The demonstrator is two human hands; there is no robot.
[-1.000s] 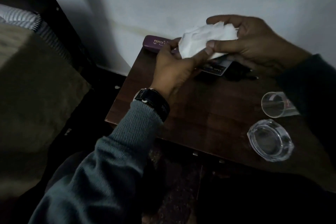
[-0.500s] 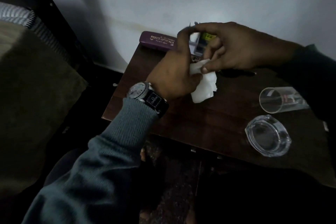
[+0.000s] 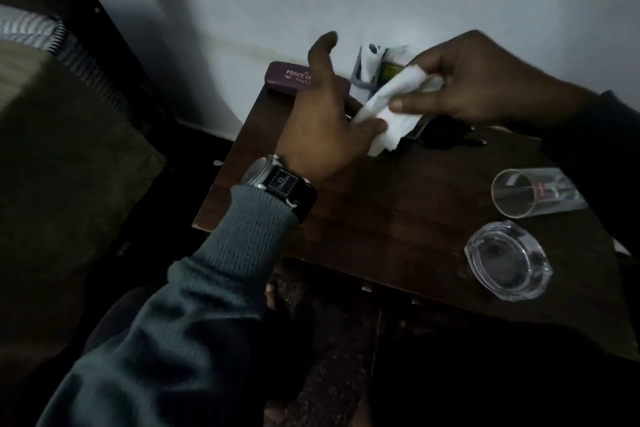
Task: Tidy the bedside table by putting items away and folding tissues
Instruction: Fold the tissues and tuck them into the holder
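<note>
A white tissue point(image 3: 391, 107) is held just above the back of the dark wooden bedside table point(image 3: 381, 218). My right hand point(image 3: 474, 83) pinches its upper part between thumb and fingers. My left hand point(image 3: 322, 121), with a wristwatch on the wrist, grips the tissue's lower left edge with its lower fingers while the index finger points up. A maroon glasses case point(image 3: 287, 78) lies at the table's back left, partly hidden by my left hand. Behind the tissue stands a small pack with grey and yellow-green parts point(image 3: 370, 69).
A clear drinking glass point(image 3: 530, 192) lies on its side at the table's right. A glass ashtray point(image 3: 507, 260) sits near the front right edge. A dark object point(image 3: 450, 139) lies behind the hands. A bed with an olive blanket point(image 3: 62, 163) is on the left; a white wall is behind.
The tissue went from a crumpled bunch held high to a narrower, flatter piece held lower between both hands. My right hand has shifted right and my left index finger has lifted.
</note>
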